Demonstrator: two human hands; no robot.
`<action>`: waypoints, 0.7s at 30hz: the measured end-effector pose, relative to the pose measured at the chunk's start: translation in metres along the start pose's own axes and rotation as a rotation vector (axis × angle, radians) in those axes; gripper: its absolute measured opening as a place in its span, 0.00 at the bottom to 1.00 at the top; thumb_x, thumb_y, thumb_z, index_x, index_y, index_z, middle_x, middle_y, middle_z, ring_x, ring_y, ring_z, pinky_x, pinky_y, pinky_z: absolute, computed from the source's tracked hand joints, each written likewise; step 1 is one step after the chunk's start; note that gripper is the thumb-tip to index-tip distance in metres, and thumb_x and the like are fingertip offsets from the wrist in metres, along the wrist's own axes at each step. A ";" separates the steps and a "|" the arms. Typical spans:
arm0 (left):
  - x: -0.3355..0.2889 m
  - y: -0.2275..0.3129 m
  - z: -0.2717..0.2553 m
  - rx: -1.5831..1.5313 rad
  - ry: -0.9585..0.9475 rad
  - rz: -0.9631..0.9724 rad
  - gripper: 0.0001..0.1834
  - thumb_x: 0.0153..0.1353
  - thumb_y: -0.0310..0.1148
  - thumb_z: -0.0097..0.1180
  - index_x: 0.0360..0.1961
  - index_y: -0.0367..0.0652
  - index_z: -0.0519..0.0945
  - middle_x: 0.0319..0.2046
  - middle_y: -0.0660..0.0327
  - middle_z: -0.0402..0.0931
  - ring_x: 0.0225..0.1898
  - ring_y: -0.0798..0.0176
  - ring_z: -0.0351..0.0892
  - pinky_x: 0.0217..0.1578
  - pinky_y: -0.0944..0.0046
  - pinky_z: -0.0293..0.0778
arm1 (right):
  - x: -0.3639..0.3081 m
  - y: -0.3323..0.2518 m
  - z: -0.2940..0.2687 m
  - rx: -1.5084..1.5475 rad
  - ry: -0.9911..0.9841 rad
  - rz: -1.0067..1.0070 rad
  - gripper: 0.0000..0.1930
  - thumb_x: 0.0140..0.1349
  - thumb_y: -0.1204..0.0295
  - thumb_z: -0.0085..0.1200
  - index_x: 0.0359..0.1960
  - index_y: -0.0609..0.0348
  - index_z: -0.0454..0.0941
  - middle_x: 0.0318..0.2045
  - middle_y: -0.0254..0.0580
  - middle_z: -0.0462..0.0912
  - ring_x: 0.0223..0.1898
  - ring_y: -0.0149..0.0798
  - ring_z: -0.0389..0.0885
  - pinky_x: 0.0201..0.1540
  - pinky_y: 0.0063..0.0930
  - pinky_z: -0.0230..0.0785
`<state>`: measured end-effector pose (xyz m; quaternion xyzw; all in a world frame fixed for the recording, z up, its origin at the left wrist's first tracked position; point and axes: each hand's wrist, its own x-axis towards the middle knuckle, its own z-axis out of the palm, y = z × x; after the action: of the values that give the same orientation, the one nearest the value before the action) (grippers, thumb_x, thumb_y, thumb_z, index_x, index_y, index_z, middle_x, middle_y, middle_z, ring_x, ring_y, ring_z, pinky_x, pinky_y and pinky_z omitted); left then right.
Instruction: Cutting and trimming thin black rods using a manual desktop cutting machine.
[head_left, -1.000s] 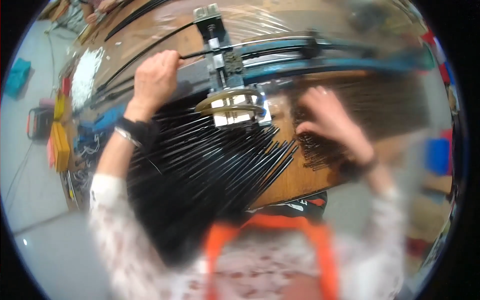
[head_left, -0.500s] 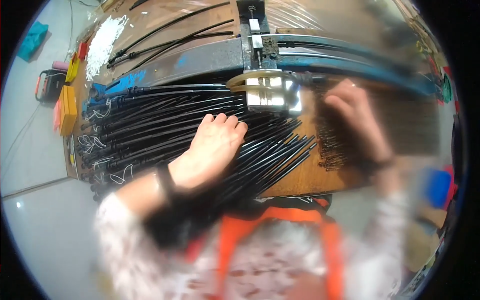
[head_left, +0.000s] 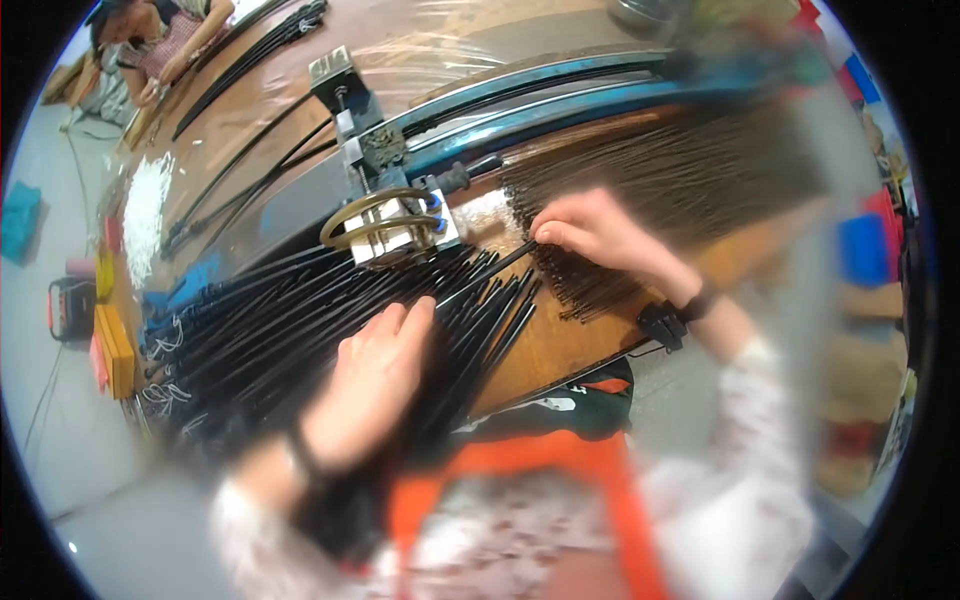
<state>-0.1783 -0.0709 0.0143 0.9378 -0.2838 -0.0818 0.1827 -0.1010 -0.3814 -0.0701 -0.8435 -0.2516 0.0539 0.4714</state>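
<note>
**Two hands among black rods at a workbench jig**

The right hand (head_left: 600,235) pinches the end of a single black rod (head_left: 485,275) between thumb and fingertips, the grip narrow and closed on it. That rod runs down and to the left from the fingers, lying across the top of the fanned pile of black rods (head_left: 300,330). The left hand (head_left: 375,375) lies flat, palm down, on the same pile, fingers together and stretched toward the jig; it presses on the rods and clasps none. Motion blur softens this hand and its wrist.

Just beyond the right hand's fingertips lies a second, finer bundle of thin dark rods (head_left: 660,190), spread out to the right across the board. Between the two hands, at the head of the fan, stands a small metal clamp fixture (head_left: 395,225) with a brass-coloured ring around it, fixed to a long blue curved rail (head_left: 560,95) that sweeps toward the upper right.

All of this rests on a brown wooden workbench (head_left: 560,345), partly covered with shiny clear film near the top. More long black rods (head_left: 250,175) lie on its far part. At the left edge, orange and yellow boxes (head_left: 110,345) sit on a grey floor (head_left: 60,440). Another person (head_left: 160,40) works at the far upper-left corner of the bench. An orange apron strap (head_left: 510,470) shows at the lower edge.
</note>
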 end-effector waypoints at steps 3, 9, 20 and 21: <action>0.009 0.009 -0.004 0.075 -0.045 0.019 0.19 0.57 0.23 0.55 0.51 0.43 0.76 0.33 0.51 0.76 0.30 0.44 0.80 0.28 0.48 0.77 | -0.014 -0.009 -0.007 0.218 0.032 0.188 0.09 0.66 0.71 0.56 0.41 0.61 0.86 0.27 0.40 0.85 0.29 0.30 0.80 0.35 0.28 0.74; 0.021 0.025 -0.013 0.227 0.042 0.132 0.25 0.60 0.27 0.60 0.60 0.48 0.76 0.28 0.54 0.75 0.25 0.50 0.78 0.24 0.52 0.76 | -0.027 0.005 -0.002 0.150 0.268 -0.144 0.11 0.66 0.69 0.56 0.43 0.61 0.87 0.26 0.36 0.84 0.35 0.34 0.78 0.42 0.30 0.74; 0.067 0.045 -0.037 0.049 -0.044 0.115 0.18 0.63 0.25 0.54 0.54 0.43 0.80 0.32 0.44 0.81 0.33 0.42 0.83 0.34 0.50 0.79 | -0.032 0.004 -0.030 -0.243 0.572 -0.577 0.16 0.57 0.72 0.64 0.48 0.57 0.84 0.29 0.30 0.84 0.36 0.40 0.76 0.40 0.31 0.74; 0.071 0.049 -0.041 -0.018 -0.077 0.049 0.18 0.63 0.25 0.54 0.54 0.44 0.80 0.33 0.43 0.81 0.35 0.40 0.83 0.35 0.50 0.79 | -0.029 0.003 -0.034 -0.264 0.569 -0.622 0.23 0.51 0.76 0.65 0.52 0.56 0.82 0.28 0.31 0.84 0.31 0.41 0.76 0.38 0.32 0.74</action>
<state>-0.1339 -0.1368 0.0677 0.9250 -0.3128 -0.1161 0.1820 -0.1140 -0.4228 -0.0579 -0.7621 -0.3584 -0.3575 0.4037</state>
